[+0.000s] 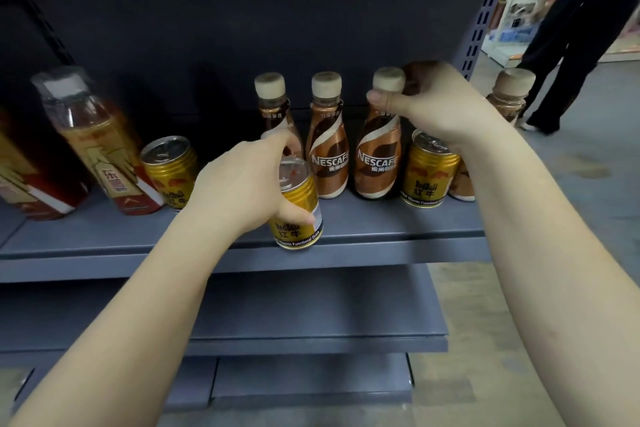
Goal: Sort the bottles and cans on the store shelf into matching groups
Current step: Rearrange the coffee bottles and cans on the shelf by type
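Observation:
My left hand (242,184) grips a gold Red Bull can (299,204) at the front edge of the grey shelf (104,236). My right hand (440,104) pinches the cream cap of a brown Nescafe bottle (379,156). Two more Nescafe bottles stand to its left, one (327,149) in full view and one (273,104) partly behind my left hand. A fourth Nescafe bottle (509,94) stands at the far right, partly behind my right forearm. Other gold cans stand at the left (171,170) and under my right wrist (427,173).
Two tall tea bottles with red and gold labels, one (97,142) and another (24,184), stand at the shelf's left end. Lower grey shelves (311,322) jut out below. A person in dark trousers (571,45) stands in the aisle at the right.

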